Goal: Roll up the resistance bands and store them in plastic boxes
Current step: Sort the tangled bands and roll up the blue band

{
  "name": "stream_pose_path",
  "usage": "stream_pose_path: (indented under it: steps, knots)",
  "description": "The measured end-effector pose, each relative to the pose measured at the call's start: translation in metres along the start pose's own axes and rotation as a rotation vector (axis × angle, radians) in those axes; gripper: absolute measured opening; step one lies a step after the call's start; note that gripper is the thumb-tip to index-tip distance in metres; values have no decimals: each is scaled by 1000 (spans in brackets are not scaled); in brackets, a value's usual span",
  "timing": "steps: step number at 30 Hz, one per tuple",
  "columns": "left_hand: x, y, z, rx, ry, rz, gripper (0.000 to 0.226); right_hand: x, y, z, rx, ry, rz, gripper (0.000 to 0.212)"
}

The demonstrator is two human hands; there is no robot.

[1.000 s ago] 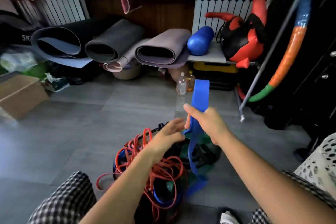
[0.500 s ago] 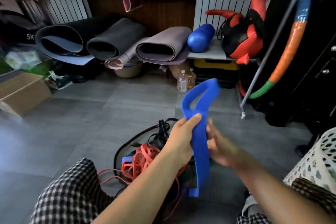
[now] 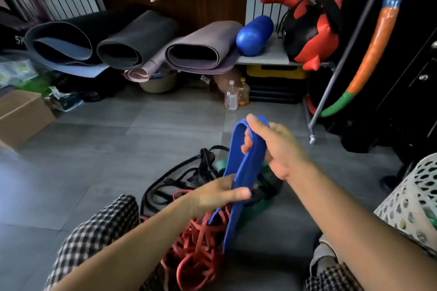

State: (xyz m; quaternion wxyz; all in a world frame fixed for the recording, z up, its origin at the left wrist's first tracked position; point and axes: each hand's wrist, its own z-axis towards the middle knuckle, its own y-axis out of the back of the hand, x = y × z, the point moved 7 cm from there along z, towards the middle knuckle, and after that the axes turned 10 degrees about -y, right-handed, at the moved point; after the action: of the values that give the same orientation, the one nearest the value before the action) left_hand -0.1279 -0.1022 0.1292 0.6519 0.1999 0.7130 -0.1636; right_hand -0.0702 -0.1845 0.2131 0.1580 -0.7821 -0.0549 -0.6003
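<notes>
A wide blue resistance band (image 3: 238, 186) hangs doubled in front of me. My right hand (image 3: 276, 149) grips its folded top end, thumb over the loop and fingers curled inside. Lower down, my left hand (image 3: 217, 196) pinches the band at its middle. The band's tail drops to the floor between my knees. Beneath it lies a tangled pile of thin red bands (image 3: 198, 248), black straps (image 3: 179, 179) and a green band (image 3: 222, 164). No plastic box is in view.
Rolled yoga mats (image 3: 132, 42) and a blue foam roller (image 3: 254, 35) lie along the back wall. Two bottles (image 3: 236, 95) stand on the grey tiled floor. A cardboard box (image 3: 21, 113) is at left, a white perforated basket (image 3: 409, 201) at right, a metal pole (image 3: 350, 49) beside it.
My right hand moved up from below the band to grip its top loop. My left hand slid down from the upper part to the band's middle.
</notes>
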Motion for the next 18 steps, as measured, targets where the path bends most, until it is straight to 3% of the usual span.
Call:
stream_pose_path:
  steps: [2, 5, 7, 10, 11, 12, 14, 18]
  knots:
    - [1, 0, 8, -134, -52, 78, 6, 15, -10, 13, 57, 4, 62, 32]
    - [-14, 26, 18, -391, -139, -102, 22, 16, -16, 33, 202, -13, 37, 45]
    - [-32, 39, 25, -417, -213, -289, 23, -6, -13, 40, 322, -44, -58, 54]
    - [-44, 58, 38, -457, -213, -537, 25, -77, -16, 34, 491, -157, -218, 22]
    - [-44, 61, 44, -437, -200, -579, 27, -102, -17, 36, 497, -201, -303, 29]
    - [-45, 62, 49, -407, -186, -583, 28, -115, -22, 38, 471, -201, -392, 32]
    - [-43, 70, 51, -392, -163, -525, 30, -116, -24, 49, 325, -146, -452, 8]
    - [-25, 117, 50, -450, -51, -347, 60, -73, -13, 69, 25, 22, -309, 33]
